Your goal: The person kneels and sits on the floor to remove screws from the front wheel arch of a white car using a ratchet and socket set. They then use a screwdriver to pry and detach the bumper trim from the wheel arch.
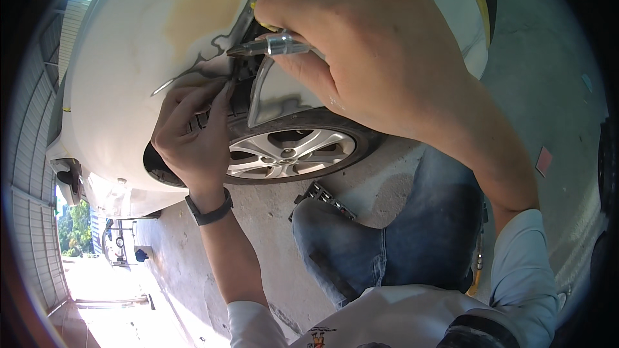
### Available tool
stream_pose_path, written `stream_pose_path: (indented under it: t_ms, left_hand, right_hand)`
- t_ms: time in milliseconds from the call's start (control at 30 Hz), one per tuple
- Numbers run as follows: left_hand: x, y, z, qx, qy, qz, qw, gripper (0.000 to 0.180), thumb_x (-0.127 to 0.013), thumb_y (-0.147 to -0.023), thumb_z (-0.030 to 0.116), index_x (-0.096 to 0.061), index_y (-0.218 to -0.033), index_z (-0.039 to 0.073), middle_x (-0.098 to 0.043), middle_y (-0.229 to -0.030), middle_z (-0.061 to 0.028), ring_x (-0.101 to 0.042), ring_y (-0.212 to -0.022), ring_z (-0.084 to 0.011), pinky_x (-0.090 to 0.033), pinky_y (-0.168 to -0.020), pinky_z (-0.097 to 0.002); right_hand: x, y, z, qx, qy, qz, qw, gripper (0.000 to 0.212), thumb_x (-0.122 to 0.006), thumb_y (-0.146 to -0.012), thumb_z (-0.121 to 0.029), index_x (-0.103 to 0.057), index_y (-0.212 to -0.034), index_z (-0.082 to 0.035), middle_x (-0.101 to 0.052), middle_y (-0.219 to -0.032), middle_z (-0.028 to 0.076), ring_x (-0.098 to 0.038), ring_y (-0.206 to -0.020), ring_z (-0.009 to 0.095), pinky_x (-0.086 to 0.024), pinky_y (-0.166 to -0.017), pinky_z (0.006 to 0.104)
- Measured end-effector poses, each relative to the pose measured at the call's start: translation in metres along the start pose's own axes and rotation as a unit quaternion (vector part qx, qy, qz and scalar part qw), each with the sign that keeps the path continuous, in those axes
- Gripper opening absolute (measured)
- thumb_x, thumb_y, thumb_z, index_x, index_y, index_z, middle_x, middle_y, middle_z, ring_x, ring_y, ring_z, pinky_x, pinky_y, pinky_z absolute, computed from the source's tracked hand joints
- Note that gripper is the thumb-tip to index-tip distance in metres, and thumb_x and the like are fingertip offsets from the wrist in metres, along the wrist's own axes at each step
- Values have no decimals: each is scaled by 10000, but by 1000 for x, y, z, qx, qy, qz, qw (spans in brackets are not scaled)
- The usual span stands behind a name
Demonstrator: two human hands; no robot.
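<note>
My right hand [380, 45] is closed around a screwdriver [282, 45] with a silver collar and a dark tip. A bit of yellow shows by its fingers; the rest of the handle is hidden in the palm. The tip points left into the gap between two body panels of a car. Just below the tip, my left hand [193, 129] pinches at the edge of the pale fender [122, 90]; what lies between its fingertips is hidden. To the right of the gap is the other panel [284, 87], its lower corner patched with grey.
Below my hands is the car's wheel [287, 154] with silver spokes. A dark tool case [319, 196] lies on the concrete floor [271, 238] beside my bent knee [322, 232]. A pinkish rectangular piece [543, 161] lies at the far right.
</note>
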State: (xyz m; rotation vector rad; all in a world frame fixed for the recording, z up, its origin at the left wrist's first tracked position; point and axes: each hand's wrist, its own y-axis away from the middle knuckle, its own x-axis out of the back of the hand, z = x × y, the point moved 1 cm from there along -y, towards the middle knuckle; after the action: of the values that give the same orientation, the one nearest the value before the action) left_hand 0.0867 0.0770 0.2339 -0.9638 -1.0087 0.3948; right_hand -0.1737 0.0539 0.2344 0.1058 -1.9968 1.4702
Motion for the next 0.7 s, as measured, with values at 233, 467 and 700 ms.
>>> stream_pose_path:
  t_ms: [233, 467, 700]
  left_hand:
    - [-9, -1, 0, -26, -4, 28, 999, 153, -845, -750, -63, -771, -879, -30, -724, -853, -76, -669, -704, -131, -534, -644, -254]
    - [-9, 6, -11, -187, -94, 27, 978, 301, -789, -696, -93, -772, -987, -17, -711, -955, -90, -697, -831, -210, -557, -659, -301]
    - [-16, 24, -8, -283, -219, 61, 932, 366, -754, -718, 32, -811, -1079, 63, -612, -822, -22, -585, -699, -200, -481, -593, -344]
  right_hand:
    - [-9, 3, -4, -3, 95, 53, 994, 263, -702, -899, -189, -640, -1106, -39, -650, -902, 70, -654, -600, 220, -499, -469, 347]
    - [-22, -3, -1, -15, 75, 99, 992, 337, -817, -737, -111, -656, -1033, -118, -670, -884, 15, -688, -710, 244, -529, -598, 368]
    - [-13, -1, -4, -13, 38, 81, 996, 291, -779, -799, -135, -649, -1056, -88, -667, -893, 34, -674, -669, 231, -515, -553, 358]
